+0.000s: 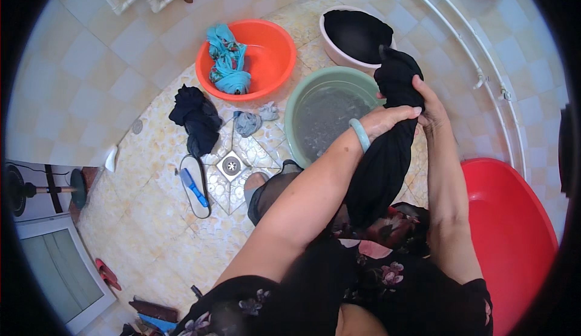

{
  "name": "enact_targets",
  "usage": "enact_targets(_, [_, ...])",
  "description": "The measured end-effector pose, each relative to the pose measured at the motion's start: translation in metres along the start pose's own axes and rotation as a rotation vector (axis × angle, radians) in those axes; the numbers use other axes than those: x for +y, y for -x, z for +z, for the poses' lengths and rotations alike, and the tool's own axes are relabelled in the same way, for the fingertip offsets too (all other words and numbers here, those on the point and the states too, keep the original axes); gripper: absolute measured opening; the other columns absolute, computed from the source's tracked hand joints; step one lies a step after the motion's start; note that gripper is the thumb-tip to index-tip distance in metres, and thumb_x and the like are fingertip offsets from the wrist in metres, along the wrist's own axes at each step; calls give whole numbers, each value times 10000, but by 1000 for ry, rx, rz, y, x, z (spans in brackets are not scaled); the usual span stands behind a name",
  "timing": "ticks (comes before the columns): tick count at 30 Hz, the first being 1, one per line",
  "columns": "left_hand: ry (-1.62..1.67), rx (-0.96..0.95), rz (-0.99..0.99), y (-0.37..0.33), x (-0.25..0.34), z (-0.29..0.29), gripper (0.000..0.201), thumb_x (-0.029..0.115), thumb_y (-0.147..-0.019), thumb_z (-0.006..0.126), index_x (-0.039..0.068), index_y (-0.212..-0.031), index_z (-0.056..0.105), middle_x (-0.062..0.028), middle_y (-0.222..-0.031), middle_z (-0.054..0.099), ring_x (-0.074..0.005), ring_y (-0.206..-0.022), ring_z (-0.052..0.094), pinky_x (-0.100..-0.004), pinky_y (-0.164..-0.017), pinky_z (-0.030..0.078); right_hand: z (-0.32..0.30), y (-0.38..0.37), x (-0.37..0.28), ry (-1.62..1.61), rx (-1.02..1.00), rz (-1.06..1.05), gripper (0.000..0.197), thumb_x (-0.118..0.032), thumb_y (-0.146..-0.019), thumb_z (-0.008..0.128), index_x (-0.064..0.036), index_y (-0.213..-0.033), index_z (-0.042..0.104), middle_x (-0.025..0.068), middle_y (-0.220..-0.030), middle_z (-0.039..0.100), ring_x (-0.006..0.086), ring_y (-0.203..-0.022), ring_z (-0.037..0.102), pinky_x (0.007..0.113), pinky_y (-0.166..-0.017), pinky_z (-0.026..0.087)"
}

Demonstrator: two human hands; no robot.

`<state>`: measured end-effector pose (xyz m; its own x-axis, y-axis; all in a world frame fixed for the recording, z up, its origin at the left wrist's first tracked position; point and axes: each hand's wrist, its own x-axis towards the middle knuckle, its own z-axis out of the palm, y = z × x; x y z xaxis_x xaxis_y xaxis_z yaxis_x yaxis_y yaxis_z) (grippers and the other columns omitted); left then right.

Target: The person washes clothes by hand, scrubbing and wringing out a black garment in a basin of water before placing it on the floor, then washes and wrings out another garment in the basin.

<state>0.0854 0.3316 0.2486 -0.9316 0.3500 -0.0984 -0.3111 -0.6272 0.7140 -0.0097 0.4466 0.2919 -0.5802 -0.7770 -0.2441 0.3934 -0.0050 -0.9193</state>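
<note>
A long black garment [387,166] is bunched in both of my hands, its upper end raised and its lower part hanging toward my lap. My left hand [388,120], with a pale green bangle [359,135] on the wrist, is closed round the cloth. Just to its right, my right hand [432,103] grips the same garment, thumb along its side. Beside and below my hands stands a green basin [290,115] of cloudy grey water. Behind the raised end is a whitish basin [327,41] with black cloth [358,35] in it.
An orange basin [272,58] holds turquoise cloth [229,64]. Dark clothing [196,118] and small grey cloths [248,124] lie on the tiles near a drain [231,165]. A blue brush [193,186] rests on a slipper. At right is a red tub [508,227]; pipes [484,64] line the wall.
</note>
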Motion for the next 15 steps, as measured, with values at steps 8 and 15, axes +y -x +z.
enact_targets(8, [-316,337,-8,-27,-35,-16,552,351,-720,725,-53,-1069,584,-160,-1051,608,-226,-958,598,-295,-814,472,33,-10,-29,888,22,149,598,-244,-707,686,17,-1199,470,142,-1072,569,235,-966,552,333,-828,449])
enact_targets(15, [-522,699,156,-36,-47,2,507,270,-709,727,-15,-1098,572,-219,-1132,576,-312,-1032,568,-373,-868,443,25,-41,17,1637,188,118,574,-278,-693,640,14,-1156,467,283,-1000,591,394,-947,576,424,-835,453])
